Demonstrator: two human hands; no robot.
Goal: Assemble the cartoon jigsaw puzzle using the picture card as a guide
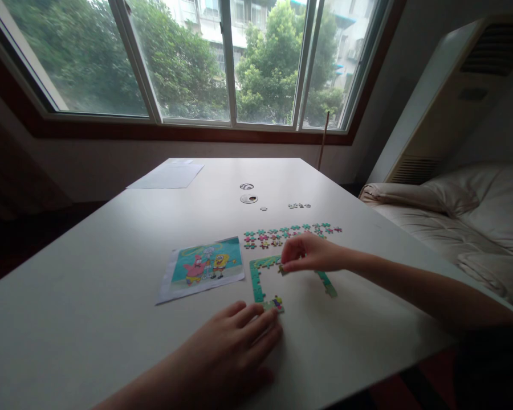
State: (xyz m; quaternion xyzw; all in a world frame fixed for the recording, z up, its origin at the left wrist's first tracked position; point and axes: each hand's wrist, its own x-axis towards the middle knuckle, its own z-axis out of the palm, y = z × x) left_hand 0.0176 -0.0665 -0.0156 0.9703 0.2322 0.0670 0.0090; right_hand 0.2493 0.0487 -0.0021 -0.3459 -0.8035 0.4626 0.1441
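A partly joined jigsaw puzzle border [256, 279], mostly green, lies on the white table [111, 273]. My left hand [243, 341] rests palm down with fingers stretched out, its fingertips on the border's lower left corner. Over the upper side of the border, my right hand [310, 253] pinches a small puzzle piece [282, 269] between thumb and fingers. That hand hides part of the border's top and right side. Loose puzzle pieces [263, 238] lie in rows just beyond. Left of the border is a printed cartoon picture [207, 262] on paper.
Farther back are two round discs [248, 199], a single small piece [264, 209] and a short row of pieces [299, 205]. White paper [166, 175] lies at the far left corner. A sofa [444, 210] stands to the right, beyond the table edge.
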